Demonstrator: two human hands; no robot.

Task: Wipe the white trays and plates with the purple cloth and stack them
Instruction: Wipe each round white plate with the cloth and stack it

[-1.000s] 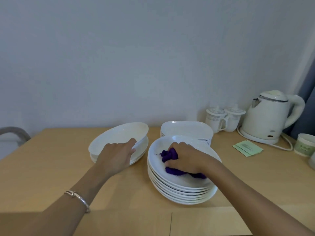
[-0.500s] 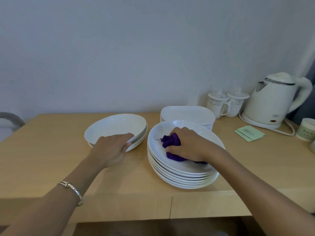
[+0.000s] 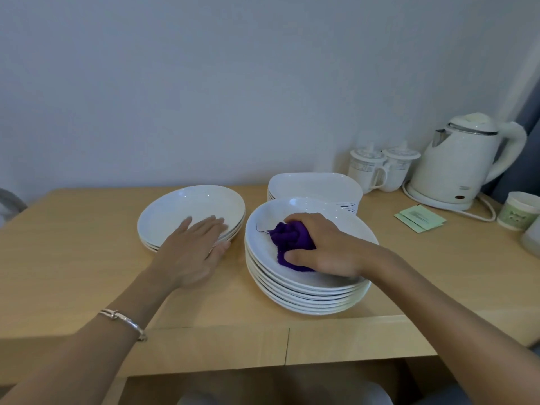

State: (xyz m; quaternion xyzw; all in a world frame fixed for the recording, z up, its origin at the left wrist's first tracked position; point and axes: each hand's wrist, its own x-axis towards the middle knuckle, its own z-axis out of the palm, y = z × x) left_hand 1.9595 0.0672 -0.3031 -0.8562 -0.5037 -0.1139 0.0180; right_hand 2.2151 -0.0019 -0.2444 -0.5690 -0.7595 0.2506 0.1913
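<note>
Purple cloth (image 3: 292,236), balled in the right grip (image 3: 327,249), scrubs the centre top plate (image 3: 344,226); left grip (image 3: 190,255) (flat, empty) steadies neighbouring plates (image 3: 175,209).

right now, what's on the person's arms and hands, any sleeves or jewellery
Both forearms are bare, with no sleeves or gloves in view. A thin silver bracelet circles the left wrist, behind the left hand. The right hand shows no ring or watch.

Dim, soft light; left hand (image 3: 191,252) motion-blurred; edges bowed
</note>
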